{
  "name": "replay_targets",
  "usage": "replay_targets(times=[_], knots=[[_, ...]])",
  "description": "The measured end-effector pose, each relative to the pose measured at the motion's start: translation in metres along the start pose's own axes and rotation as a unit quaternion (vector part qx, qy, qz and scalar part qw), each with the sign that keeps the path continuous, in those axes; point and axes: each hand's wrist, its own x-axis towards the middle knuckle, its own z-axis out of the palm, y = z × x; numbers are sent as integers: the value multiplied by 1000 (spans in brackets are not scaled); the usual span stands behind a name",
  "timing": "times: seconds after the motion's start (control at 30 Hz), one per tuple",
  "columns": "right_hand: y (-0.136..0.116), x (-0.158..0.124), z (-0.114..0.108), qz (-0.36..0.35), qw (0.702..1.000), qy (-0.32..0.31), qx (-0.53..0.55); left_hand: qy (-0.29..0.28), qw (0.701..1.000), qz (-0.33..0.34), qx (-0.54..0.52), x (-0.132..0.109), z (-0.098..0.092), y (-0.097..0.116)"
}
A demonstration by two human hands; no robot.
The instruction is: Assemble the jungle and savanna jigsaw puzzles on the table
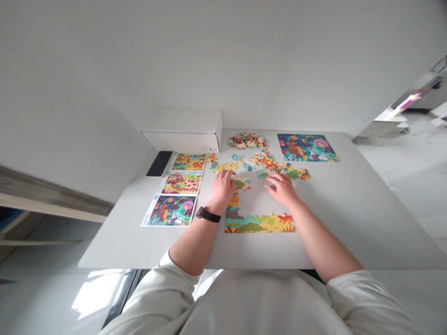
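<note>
The person is leaning over a white table (349, 223) and is working with both bare hands among loose puzzle pieces (267, 163). The left hand (223, 187), with a black watch (208, 214) on its wrist, is lying palm down and loosely curved, and it is not visibly gripping anything. The right hand (282, 189) is also open and palm down, with the fingers a little bent, and it is not visibly holding a piece. Between the two hands, a small group of joined pieces (242, 184) is lying on the table. At 6 o'clock from the hands, a long joined puzzle strip (260, 224) is lying flat. More pieces are spreading at 12 o'clock, with a heap of pieces (247, 140) beyond them. A finished puzzle (306, 148) is lying at 1 o'clock, while three picture sheets (171, 210) are lying at 9 o'clock, near a black phone (159, 164) and a white box (183, 130).
</note>
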Motion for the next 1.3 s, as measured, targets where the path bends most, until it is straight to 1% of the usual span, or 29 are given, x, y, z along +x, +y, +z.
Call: replay_targets(times=[0.2, 0.3, 0.37, 0.43, 0.5, 0.6, 0.67, 0.73, 0.87, 1.0, 1.1, 1.2, 1.3], knots=[[2, 2, -4, 3, 1000, 2, 23, 68, 996, -19, -61, 3, -7, 4], [3, 2, -4, 6, 1000, -3, 30, 70, 994, -19, -82, 3, -9, 5], [5, 2, -3, 12, 999, -1, 30, 57, 994, -15, -95, 3, -9, 6], [6, 2, -1, 19, 999, 3, 28, 35, 993, 2, -111, 2, -9, 7], [7, 1, 0, 25, 999, 5, 25, -1, 989, 49, -138, 1, -10, 11], [8, 2, 0, 31, 999, 5, 20, -66, 973, 132, -178, -3, -12, 18], [8, 2, -1, 36, 999, 5, 18, -101, 966, 155, -180, -5, -13, 22], [8, 3, -2, 43, 999, 6, 14, -123, 965, 157, -171, -6, -13, 24], [9, 3, -2, 60, 998, 25, 3, -131, 966, 150, -166, -6, -11, 22], [14, 2, -3, 91, 994, 53, -14, -129, 963, 165, -168, -5, -7, 18], [19, 4, -8, 107, 992, 68, -22, -131, 963, 167, -166, -6, -6, 16], [21, 12, -15, 102, 992, 73, -23, -137, 965, 155, -160, -5, -6, 16], [20, 29, -19, 81, 995, 58, -22, -138, 966, 150, -161, -5, -8, 16]])
